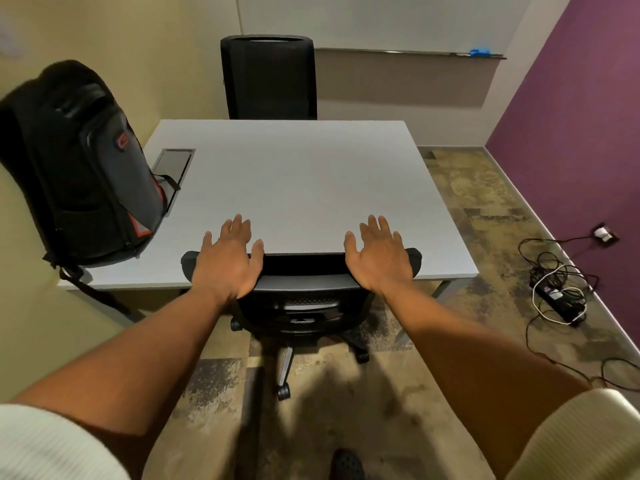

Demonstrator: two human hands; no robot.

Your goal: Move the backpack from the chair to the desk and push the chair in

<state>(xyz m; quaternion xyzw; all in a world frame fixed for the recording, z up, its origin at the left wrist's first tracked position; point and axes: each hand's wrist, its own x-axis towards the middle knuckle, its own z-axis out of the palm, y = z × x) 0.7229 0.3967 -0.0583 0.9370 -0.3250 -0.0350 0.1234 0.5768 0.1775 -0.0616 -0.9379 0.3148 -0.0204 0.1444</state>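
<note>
Both hands, left hand (227, 259) and right hand (377, 258), are resting at 6 o'clock on the chair (301, 289), fingers spread apart; the backpack (79, 168) is standing at 9 o'clock on the desk (294, 188).

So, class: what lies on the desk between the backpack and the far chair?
In the head view, only a closed cable hatch, set flush in the desk, lies between the backpack and the far chair; the rest is bare.

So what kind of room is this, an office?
Probably a small meeting or study room: a shared desk with office chairs on opposite sides, and a whiteboard with a marker tray on the wall.
</note>
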